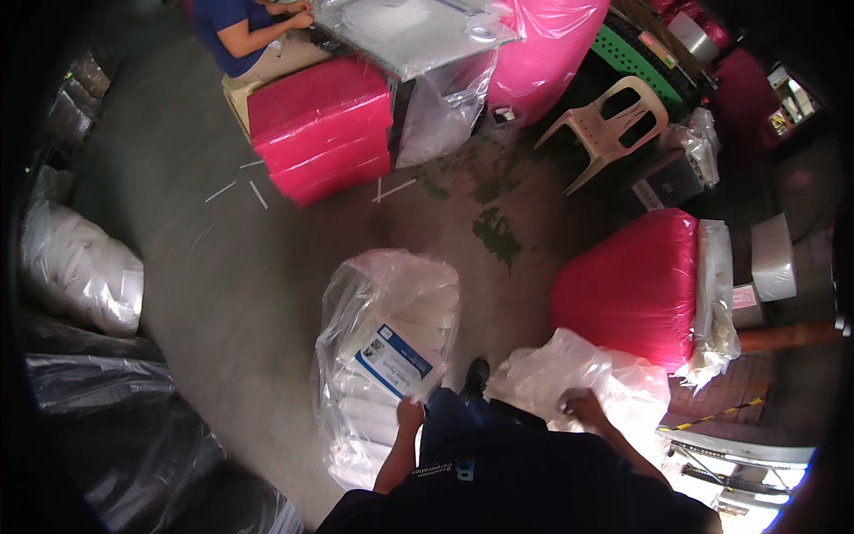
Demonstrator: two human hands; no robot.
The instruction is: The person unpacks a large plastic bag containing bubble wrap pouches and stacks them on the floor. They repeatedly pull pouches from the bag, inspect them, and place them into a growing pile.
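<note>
We see the left hand [410, 415] pinching the lower edge of a clear plastic bag [384, 356] of white rolls standing on the concrete floor [258, 294], just below its white-and-blue rectangular label [392, 360]. The right hand [583, 408] is closed on a crumpled clear bag [578, 369] beside a large pink bundle [632, 289]. Pink wrapped packs [322, 129] are stacked further off, by a seated person [245, 31].

Right hand [583, 405] perhaps half-buried in plastic [569, 369]
</note>
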